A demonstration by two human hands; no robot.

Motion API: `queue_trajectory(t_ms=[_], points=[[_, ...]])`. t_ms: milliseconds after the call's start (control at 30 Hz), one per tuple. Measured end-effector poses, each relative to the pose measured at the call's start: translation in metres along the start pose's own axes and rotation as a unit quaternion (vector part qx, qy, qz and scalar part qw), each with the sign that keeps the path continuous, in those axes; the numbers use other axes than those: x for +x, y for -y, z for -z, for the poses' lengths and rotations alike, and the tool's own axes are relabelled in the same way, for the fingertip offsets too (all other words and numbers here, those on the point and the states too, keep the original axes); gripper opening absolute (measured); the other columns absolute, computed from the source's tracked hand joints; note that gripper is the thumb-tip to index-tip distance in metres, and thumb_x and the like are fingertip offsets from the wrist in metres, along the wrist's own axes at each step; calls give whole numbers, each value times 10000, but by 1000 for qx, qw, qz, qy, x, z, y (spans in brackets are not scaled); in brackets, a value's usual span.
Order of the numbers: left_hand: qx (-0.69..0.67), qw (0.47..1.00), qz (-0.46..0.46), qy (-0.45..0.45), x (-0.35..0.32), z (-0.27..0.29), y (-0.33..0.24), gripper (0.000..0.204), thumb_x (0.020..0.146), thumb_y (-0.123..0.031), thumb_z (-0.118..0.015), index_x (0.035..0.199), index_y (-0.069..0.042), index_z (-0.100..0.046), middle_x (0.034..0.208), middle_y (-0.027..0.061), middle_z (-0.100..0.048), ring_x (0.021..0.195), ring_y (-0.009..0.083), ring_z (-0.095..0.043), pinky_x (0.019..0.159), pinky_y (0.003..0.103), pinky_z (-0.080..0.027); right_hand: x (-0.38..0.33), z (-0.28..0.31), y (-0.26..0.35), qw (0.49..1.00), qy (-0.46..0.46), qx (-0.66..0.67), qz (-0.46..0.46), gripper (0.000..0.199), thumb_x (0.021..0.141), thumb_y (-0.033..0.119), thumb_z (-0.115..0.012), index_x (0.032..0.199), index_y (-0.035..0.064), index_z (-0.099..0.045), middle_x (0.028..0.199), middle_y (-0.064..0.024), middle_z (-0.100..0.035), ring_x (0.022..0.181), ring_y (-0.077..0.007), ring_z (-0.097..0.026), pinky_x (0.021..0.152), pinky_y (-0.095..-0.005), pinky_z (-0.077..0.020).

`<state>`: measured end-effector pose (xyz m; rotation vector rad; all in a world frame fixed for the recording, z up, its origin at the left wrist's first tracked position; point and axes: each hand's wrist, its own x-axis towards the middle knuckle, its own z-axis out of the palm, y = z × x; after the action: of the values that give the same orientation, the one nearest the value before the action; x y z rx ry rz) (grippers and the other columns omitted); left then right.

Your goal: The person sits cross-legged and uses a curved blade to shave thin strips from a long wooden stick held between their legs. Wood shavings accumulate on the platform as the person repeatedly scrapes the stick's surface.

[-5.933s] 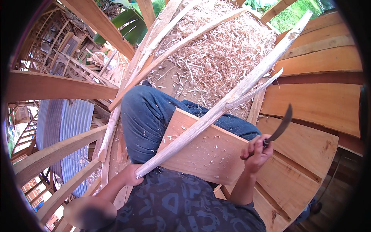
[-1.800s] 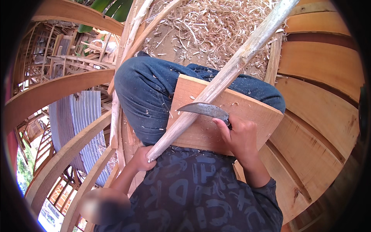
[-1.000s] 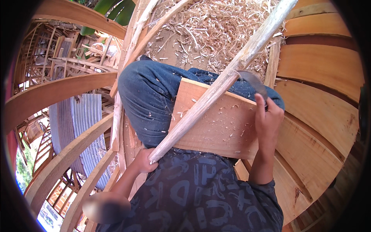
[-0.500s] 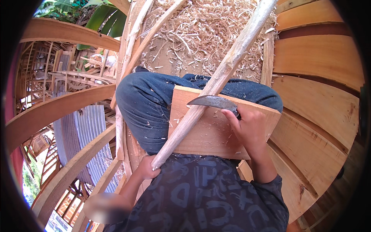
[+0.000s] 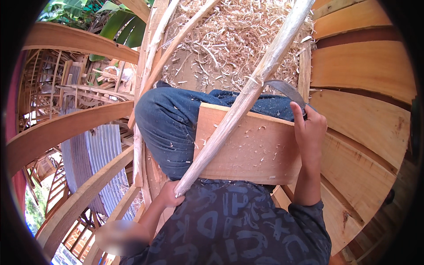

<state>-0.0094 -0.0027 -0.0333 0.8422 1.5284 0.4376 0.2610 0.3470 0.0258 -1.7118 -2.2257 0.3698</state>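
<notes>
My left hand is closed around the near end of a long, peeled wooden pole, which slants away up to the right across my lap. In my right hand is a knife with a curved, dark blade; my fingers wrap its handle, which is mostly hidden. The blade points left, its tip close to the pole's right side beyond my lap; whether it touches I cannot tell. Under the pole a flat wooden board lies across my thighs, dotted with small shavings.
Curled shavings cover the floor ahead. Wide planks line the right side. At left, thin poles lean beside curved wooden rails, with corrugated metal sheets below and stacked lumber beyond.
My right hand and the knife have moved right and farther out along the pole, off the board's top. My left hand keeps its hold, and the pole has barely shifted.
</notes>
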Motion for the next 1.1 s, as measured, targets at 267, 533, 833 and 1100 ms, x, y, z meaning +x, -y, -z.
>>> queue_trajectory(t_ms=[267, 533, 833, 1100], points=[[14, 1000, 12, 13, 2, 3, -6, 317, 600, -112, -615, 905, -29, -629, 773, 146, -654, 713, 292, -651, 683, 346, -498, -22, 16, 36, 996, 74, 55, 8, 455, 846, 421, -651, 637, 22, -587, 513, -154, -513, 464, -322, -536, 445, -387, -387], [7, 1000, 9, -5, -1, -1, -4, 325, 599, -110, -614, 913, -29, -630, 776, 152, -653, 714, 295, -651, 681, 347, -500, -4, -3, 36, 996, 38, -31, 68, 531, 812, 465, -668, 553, 37, -490, 486, -132, -493, 450, -317, -519, 430, -384, -385], [11, 1000, -6, -9, 0, -1, -1, 339, 594, -117, -623, 921, -28, -633, 798, 163, -659, 745, 322, -654, 686, 354, -502, -5, -6, 28, 998, -17, -35, 49, 528, 804, 440, -686, 552, 36, -458, 487, -131, -456, 433, -311, -451, 422, -374, -346], [12, 1000, 1, 13, 3, 3, -3, 325, 589, -112, -625, 901, -20, -634, 796, 162, -659, 736, 310, -656, 685, 349, -502, -24, -14, 40, 980, 58, 31, 188, 427, 821, 370, -683, 637, 41, -481, 577, -134, -512, 478, -297, -520, 442, -380, -378]])
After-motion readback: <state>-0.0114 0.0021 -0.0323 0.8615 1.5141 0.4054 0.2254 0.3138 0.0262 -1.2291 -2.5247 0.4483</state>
